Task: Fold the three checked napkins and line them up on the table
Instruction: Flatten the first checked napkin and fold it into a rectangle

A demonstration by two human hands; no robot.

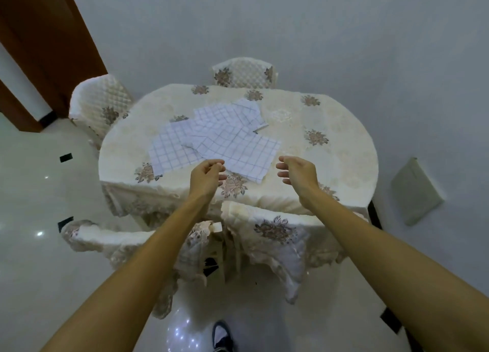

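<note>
Three checked napkins (219, 137) lie unfolded and overlapping on the worktop (330, 164), just beyond the fingers (282, 166). The left hand (207, 174) curls at the nearest edge, whether pinching I cannot tell; the right hand (297, 173) hovers loose and empty, probably poised for the other corner.

The one camera sits on my head, looking forward and steeply down over a chair (270, 227) at the table (330, 150). My arms (148, 259) reach in from the bottom corners, and my shoe (222, 334) shows at the lower edge. The wide lens takes in wall (344, 34) and floor (39, 193) all round.
</note>
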